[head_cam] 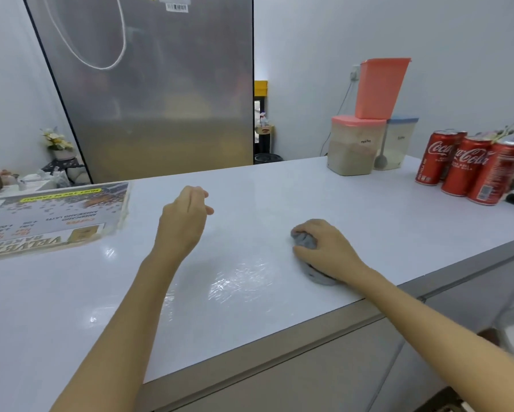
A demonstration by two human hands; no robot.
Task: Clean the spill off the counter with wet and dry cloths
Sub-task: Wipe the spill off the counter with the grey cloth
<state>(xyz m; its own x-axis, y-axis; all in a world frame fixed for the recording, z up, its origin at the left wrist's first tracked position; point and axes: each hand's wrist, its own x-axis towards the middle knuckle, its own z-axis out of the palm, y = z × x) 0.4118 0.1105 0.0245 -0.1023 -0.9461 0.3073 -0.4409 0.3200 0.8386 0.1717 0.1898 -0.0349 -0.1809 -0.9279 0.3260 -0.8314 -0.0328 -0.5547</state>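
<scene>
White surface (279, 188) with wet streaks at 6 o'clock. Right hand (324, 242) grips bunched grey cloth (306, 240) at 3 o'clock: soft, light, best held bunched. Left hand (184, 218) hovers, loosely curled, holding nothing.

The counter (279, 197) is a smooth, glossy white slab with faint marbling, and a wet, streaky sheen (237, 283) catches the light near its front edge; the grey cloth (307, 242) under the right hand (327, 248) looks soft, matt and bunched; the refrigerator (160, 99) is brushed metal with a dull satin finish; the cans (469, 171) are shiny painted metal; the storage containers (353, 147) are translucent plastic with matt coloured lids; the menu sheet (50, 215) looks like glossy laminated paper.
</scene>
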